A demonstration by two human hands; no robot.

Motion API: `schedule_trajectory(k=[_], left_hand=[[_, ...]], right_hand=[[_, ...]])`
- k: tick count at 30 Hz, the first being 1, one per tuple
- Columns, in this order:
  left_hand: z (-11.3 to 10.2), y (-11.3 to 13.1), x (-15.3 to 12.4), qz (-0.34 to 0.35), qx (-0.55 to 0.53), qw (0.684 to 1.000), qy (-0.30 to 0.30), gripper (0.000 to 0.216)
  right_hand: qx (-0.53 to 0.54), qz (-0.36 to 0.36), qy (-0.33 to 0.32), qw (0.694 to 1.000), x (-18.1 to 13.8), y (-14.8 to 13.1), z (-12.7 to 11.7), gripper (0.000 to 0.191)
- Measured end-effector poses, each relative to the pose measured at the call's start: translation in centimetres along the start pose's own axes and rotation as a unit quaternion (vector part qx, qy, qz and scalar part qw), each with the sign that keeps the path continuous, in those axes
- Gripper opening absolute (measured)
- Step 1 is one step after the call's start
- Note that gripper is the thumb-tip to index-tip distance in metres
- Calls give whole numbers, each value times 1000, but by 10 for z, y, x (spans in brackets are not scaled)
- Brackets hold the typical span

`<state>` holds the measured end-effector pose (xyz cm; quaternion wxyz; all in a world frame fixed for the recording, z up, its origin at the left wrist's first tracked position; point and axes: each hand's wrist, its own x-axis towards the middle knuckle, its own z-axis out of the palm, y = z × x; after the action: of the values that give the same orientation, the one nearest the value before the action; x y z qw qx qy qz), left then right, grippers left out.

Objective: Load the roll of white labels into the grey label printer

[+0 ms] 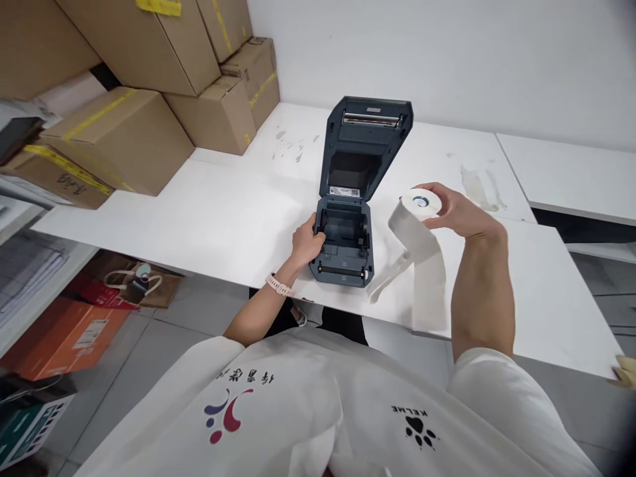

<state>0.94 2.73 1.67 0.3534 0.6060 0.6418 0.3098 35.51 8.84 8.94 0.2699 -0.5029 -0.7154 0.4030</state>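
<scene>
A dark grey label printer (342,265) stands on the white table with its lid (368,136) raised and its inner bay exposed. My left hand (307,242) grips the left side of the printer's base, the thumb over the rim. To the right of the printer, my right hand (454,211) holds a roll of white labels (420,204) above the table, fingers wrapped round its far side. From the roll a long loose strip (430,285) hangs down to the table's front edge. A narrower curled strip (392,277) lies between it and the printer.
Cardboard boxes (124,139) are stacked at the table's back left. The white table (238,218) runs along a wall, with peeled patches on its top. Below left, an orange box (64,334) and a paper bag (139,285) are on the floor beside a shelf.
</scene>
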Motion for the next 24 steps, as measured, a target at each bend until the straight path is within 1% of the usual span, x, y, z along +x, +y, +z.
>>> schedule_trajectory(k=[2,4,7,9,11,13,16,18,21,23,24], left_hand=[[0,0,1,-4,5,1000,2,71],[1,-1,2,0,5,1000,8,72],[1,-2,3,11,-2,1000,12,71],[1,-2,3,17,-6,1000,12,70],[1,-2,2,19,-15,1000,13,71],[0,-1,2,20,-27,999,15,70],[1,-2,1,23,-41,999,20,67],[2,-3,1,23,-46,998,25,68],[4,-6,3,26,-58,997,33,70],[5,-8,3,28,-64,997,39,70],[6,-8,3,29,-67,997,40,69]], right_hand=[[50,37,57,996,10,37,4,76],[82,56,112,989,22,65,14,75],[107,69,171,977,37,89,31,74],[119,76,179,974,40,96,39,78],[141,75,167,973,33,100,40,82],[170,63,169,969,14,105,36,80],[190,45,193,962,-30,112,32,66],[168,55,161,971,-59,112,37,64],[80,104,97,987,-85,98,56,65],[11,123,87,989,-93,75,66,55],[-10,112,76,991,-94,61,67,49]])
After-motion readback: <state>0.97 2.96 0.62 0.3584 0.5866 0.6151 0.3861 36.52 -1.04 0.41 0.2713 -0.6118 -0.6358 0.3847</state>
